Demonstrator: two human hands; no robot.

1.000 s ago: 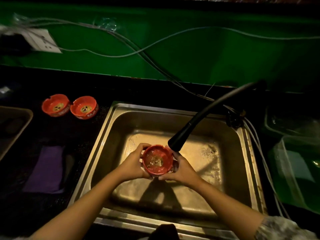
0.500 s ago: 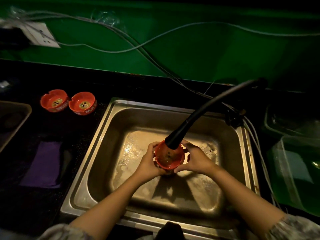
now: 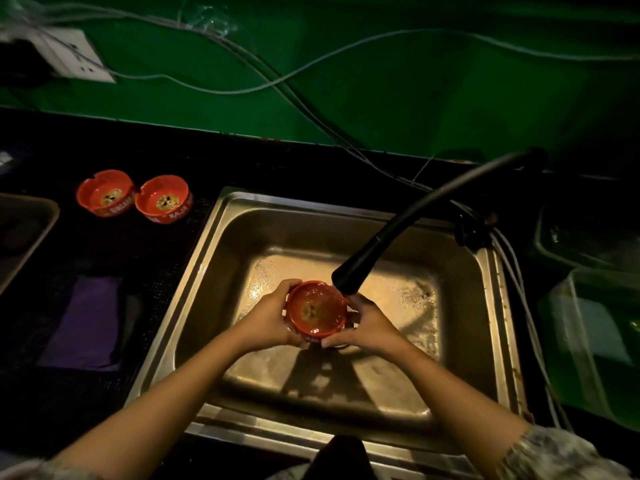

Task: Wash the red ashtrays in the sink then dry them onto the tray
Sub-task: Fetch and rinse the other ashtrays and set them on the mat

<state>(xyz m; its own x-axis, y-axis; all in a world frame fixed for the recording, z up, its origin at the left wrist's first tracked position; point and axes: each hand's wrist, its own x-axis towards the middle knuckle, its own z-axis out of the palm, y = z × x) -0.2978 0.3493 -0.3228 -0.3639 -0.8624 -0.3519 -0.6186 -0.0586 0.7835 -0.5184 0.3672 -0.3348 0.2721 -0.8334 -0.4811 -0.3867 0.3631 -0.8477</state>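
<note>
In a dim kitchen with a green wall (image 3: pixel 398 98) and black counter (image 3: pixel 104 393), a steel sink (image 3: pixel 214 258) is lit at centre. Two red ashtrays (image 3: pixel 105 192) (image 3: pixel 162 199) at ten o'clock show partial lettering, "RAJA". Left hand (image 3: pixel 268 318) and right hand (image 3: pixel 367 323) clasp a third ashtray (image 3: pixel 317 311) under the black faucet (image 3: pixel 391 233), fingers curled around its rim.

Both forearms reached forward and converged at centre. Left hand (image 3: pixel 273 317) was cupped, fingers curled, thumb up top. Right hand (image 3: pixel 367 323) mirrored it, fingers wrapped, palm facing inward. Both hands were closed in a grip, opposite each other. Patterned sleeve at right elbow.
</note>
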